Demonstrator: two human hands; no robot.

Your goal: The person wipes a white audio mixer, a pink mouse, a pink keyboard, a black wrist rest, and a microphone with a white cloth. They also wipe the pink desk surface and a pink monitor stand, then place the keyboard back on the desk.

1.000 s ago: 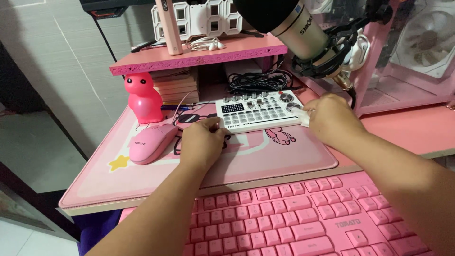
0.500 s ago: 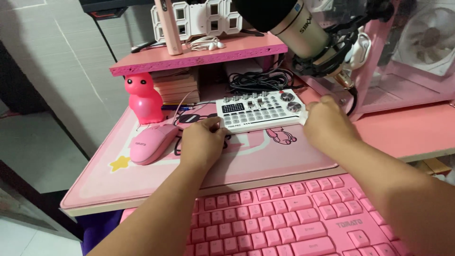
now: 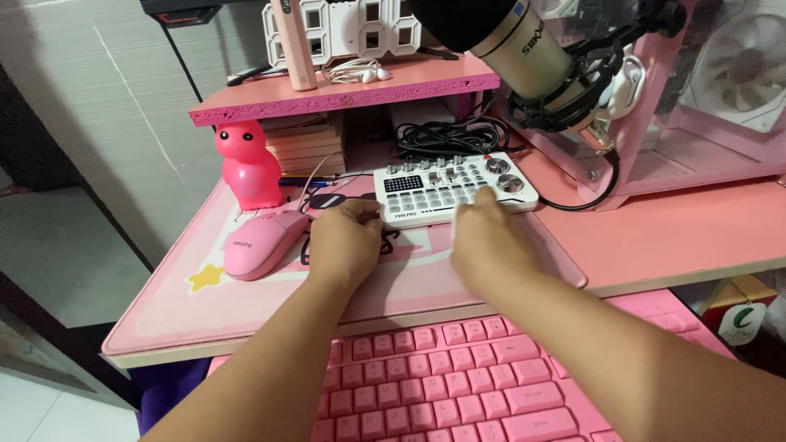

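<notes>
Two bare hands rest at the front edge of a white rectangular sound mixer with grey buttons and knobs [image 3: 453, 187], which sits on a wide pink printed desk mat [image 3: 270, 286]. The left hand [image 3: 345, 243] curls against its near-left corner. The right hand [image 3: 490, 245] is blurred; its grip cannot be told. A pink computer mouse [image 3: 260, 243] lies just left of the left hand.

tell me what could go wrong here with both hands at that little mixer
1. The right hand is blurred at the mixer front edge; it could press buttons or nudge a knob by accident.
2. The left hand rests over a dark cable on the mat; a tug might drag the mixer.
3. The microphone hangs close above; a raised hand could bump it.
</notes>
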